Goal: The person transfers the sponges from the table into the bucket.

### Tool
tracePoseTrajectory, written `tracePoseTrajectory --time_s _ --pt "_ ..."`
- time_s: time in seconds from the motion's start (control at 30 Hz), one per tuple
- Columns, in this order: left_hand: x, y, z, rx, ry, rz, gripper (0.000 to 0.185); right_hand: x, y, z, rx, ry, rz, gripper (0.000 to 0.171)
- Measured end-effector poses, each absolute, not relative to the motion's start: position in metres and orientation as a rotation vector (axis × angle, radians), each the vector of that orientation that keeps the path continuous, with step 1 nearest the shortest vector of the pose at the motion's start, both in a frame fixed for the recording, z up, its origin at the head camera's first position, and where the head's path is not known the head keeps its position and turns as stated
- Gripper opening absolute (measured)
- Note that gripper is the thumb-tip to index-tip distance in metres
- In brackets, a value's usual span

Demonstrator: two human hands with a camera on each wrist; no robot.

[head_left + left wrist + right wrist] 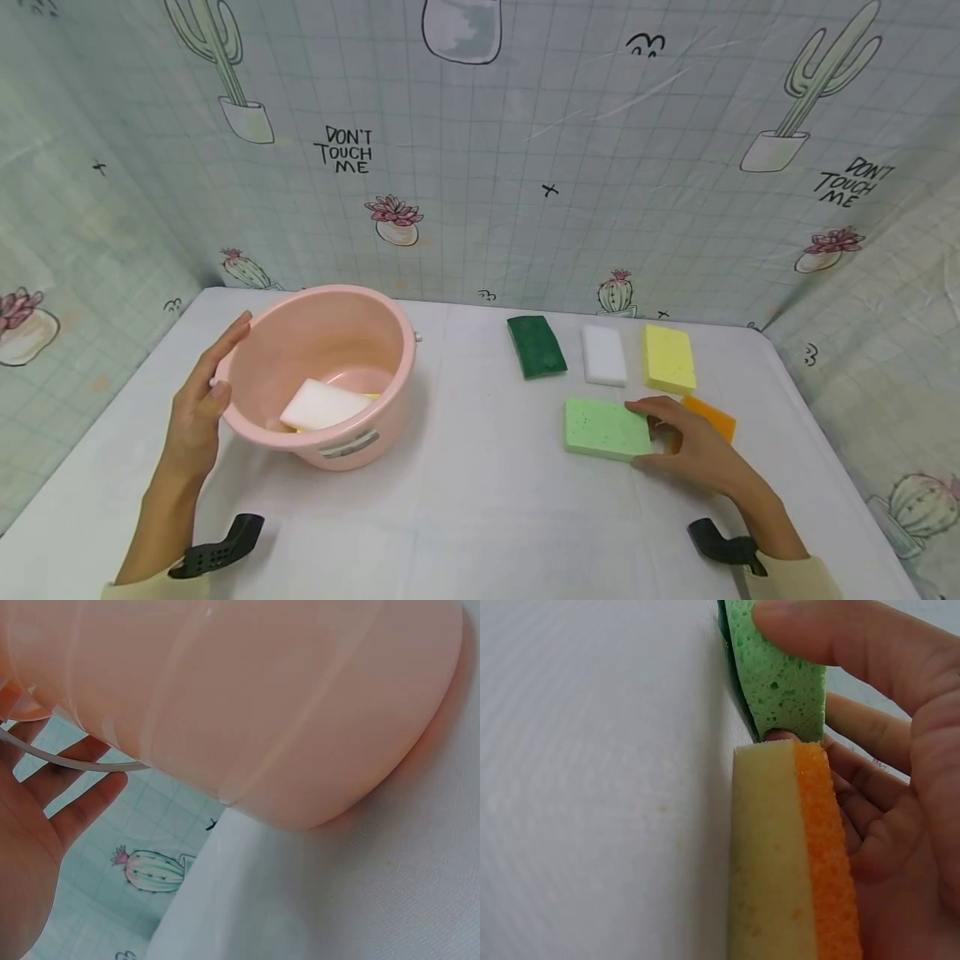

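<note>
Both hands are well apart over the white tabletop, each at a different object. On one side, the left hand lies against the left side of a pink bucket, its thumb at the rim; from the left wrist, its fingers look spread and mostly straight, close to the bucket's thin pale handle. Inside the bucket lies a white block, with something yellow partly hidden beneath it. Well to the right, the right hand pinches the right end of a light green sponge, thumb on the near long edge and a finger on the far one, the sponge lying flat. Just beside this hand is an orange-topped sponge, partly covered by it in the head view; the right wrist view shows its pale yellow layer against the table. Behind the green sponge, a dark green pad, a white slab and a yellow sponge lie in a loose row, separate from one another, before a cactus-print cloth.
</note>
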State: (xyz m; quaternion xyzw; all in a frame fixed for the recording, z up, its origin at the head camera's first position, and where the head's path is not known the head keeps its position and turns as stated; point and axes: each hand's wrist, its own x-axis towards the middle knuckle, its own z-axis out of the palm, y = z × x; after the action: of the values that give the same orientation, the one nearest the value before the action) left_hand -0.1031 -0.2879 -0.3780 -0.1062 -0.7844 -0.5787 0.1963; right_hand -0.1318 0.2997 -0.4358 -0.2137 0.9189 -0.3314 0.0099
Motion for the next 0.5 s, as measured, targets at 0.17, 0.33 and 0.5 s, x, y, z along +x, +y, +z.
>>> tracePoseTrajectory --time_s 0.17,0.33,0.5 --pt "-0.101 -0.287 -0.376 -0.299 -2.203 -1.624 0.053 -0.131 0.299 -0.434 -0.663 2.888 -1.059 0.067" --pt "-0.102 -0.288 -0.377 -0.282 -2.2 -1.633 0.053 -0.129 0.297 -0.43 -0.631 2.887 -1.079 0.064" --pt "-0.103 -0.289 -0.378 -0.279 -2.218 -1.601 0.052 -0.129 0.291 -0.423 -0.675 2.888 -1.146 0.062"
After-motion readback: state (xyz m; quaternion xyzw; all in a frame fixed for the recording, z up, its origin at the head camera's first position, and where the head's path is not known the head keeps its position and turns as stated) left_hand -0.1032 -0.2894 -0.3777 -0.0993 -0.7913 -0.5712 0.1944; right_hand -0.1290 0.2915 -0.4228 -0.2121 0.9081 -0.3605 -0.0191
